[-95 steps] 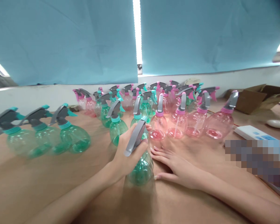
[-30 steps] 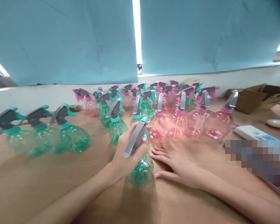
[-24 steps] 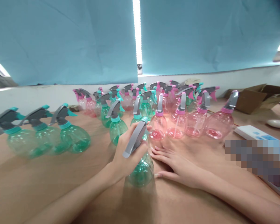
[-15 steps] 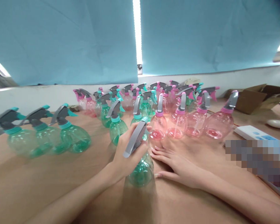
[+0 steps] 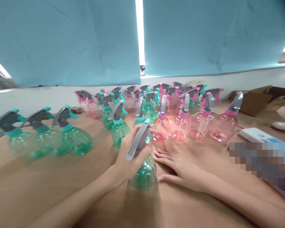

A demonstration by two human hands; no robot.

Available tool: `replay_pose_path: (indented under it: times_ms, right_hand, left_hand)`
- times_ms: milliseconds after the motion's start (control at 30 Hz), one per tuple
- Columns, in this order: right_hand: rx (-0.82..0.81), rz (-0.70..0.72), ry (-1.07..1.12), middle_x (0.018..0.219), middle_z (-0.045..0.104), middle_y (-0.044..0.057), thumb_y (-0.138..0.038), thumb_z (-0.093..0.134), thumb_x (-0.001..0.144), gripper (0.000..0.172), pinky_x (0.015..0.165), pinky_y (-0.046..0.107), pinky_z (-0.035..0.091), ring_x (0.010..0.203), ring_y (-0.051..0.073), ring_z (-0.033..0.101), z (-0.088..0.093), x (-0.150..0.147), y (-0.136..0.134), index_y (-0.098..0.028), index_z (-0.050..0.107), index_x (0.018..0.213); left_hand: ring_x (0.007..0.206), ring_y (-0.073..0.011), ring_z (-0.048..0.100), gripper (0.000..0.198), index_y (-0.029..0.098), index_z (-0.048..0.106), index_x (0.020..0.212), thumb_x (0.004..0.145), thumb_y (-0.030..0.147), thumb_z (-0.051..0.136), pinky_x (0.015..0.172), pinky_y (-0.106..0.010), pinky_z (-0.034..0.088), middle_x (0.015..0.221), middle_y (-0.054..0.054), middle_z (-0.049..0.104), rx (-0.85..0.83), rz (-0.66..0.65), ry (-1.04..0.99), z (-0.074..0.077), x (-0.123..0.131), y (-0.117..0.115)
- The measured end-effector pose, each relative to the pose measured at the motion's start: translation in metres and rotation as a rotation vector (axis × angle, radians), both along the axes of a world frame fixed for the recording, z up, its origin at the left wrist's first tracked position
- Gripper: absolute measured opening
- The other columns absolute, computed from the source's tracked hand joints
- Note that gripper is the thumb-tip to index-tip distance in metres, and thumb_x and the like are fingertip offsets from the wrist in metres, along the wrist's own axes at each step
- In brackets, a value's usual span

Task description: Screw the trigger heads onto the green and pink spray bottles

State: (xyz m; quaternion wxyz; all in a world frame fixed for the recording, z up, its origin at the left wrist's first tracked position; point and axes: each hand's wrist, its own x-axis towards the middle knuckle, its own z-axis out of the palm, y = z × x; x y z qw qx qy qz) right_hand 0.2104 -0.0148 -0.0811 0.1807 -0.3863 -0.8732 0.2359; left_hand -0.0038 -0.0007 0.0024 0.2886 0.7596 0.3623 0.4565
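Note:
My left hand [image 5: 130, 155] is wrapped round the neck of a green spray bottle [image 5: 143, 177] with a grey trigger head, which stands on the wooden table [image 5: 97, 196]. Its collar and part of its trigger are hidden by my fingers. Just right of that bottle, my right hand [image 5: 178, 166] lies flat on the tabletop, fingers stretched out, holding nothing. Beyond my hands stand a pink spray bottle [image 5: 160, 131] and another green spray bottle [image 5: 120, 129], both with grey heads.
Three green spray bottles [image 5: 77, 141] stand on the left. Several pink ones [image 5: 223, 126] line the right, with more bottles behind. Farther right are an open cardboard box [image 5: 258, 101], a white box with blue marks [image 5: 256, 134] and a white computer mouse [image 5: 282, 126].

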Motion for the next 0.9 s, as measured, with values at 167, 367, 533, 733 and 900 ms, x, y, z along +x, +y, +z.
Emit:
replay_pose_path:
  times_ms: [167, 367, 533, 733, 900]
  right_hand:
    - [-0.009, 0.003, -0.011, 0.153, 0.042, 0.009, -0.062, 0.051, 0.092, 0.069, 0.117, 0.053, 0.027, 0.142, 0.031, 0.035, 0.0011, -0.0004, 0.0002, -0.023, 0.042, 0.149]
    - [-0.001, 0.006, -0.033, 0.153, 0.042, 0.009, -0.065, 0.050, 0.091, 0.072, 0.117, 0.053, 0.028, 0.142, 0.031, 0.035, 0.0010, -0.0001, 0.0008, -0.022, 0.043, 0.148]
    - [0.004, 0.011, -0.019, 0.153, 0.043, 0.010, -0.064, 0.053, 0.090, 0.072, 0.117, 0.053, 0.028, 0.142, 0.032, 0.035, -0.0015, 0.0010, 0.0013, -0.024, 0.042, 0.149]
    - [-0.012, 0.007, -0.011, 0.154, 0.041, 0.009, -0.063, 0.053, 0.091, 0.072, 0.117, 0.053, 0.027, 0.143, 0.031, 0.034, -0.0007, 0.0004, 0.0007, -0.023, 0.042, 0.149]
    - [-0.018, 0.006, -0.062, 0.155, 0.038, 0.009, -0.066, 0.049, 0.091, 0.075, 0.119, 0.052, 0.025, 0.144, 0.030, 0.032, -0.0005, -0.0002, 0.0015, -0.019, 0.041, 0.149]
  left_hand:
    - [0.069, -0.0140, 0.061, 0.031, 0.022, 0.059, 0.110, 0.080, 0.017, 0.054, 0.063, -0.029, 0.048, 0.104, -0.005, 0.067, 0.001, 0.003, 0.005, 0.0000, -0.0001, 0.0000]
    - [0.065, -0.0132, 0.058, 0.033, 0.022, 0.058, 0.111, 0.079, 0.017, 0.054, 0.061, -0.028, 0.045, 0.098, -0.003, 0.066, -0.019, -0.001, -0.002, 0.0014, 0.0004, 0.0000]
    - [0.059, -0.0113, 0.049, 0.033, 0.023, 0.059, 0.110, 0.078, 0.015, 0.054, 0.056, -0.026, 0.039, 0.079, 0.002, 0.057, -0.022, -0.014, -0.014, 0.0015, 0.0006, 0.0005]
    - [0.057, -0.0100, 0.046, 0.031, 0.022, 0.058, 0.108, 0.078, 0.015, 0.054, 0.057, -0.026, 0.037, 0.080, 0.003, 0.055, -0.008, -0.023, -0.011, 0.0028, 0.0007, 0.0010]
    - [0.058, -0.0104, 0.050, 0.025, 0.020, 0.056, 0.103, 0.078, 0.016, 0.052, 0.055, -0.026, 0.036, 0.090, -0.001, 0.063, -0.014, -0.029, 0.004, 0.0042, -0.0003, 0.0014]
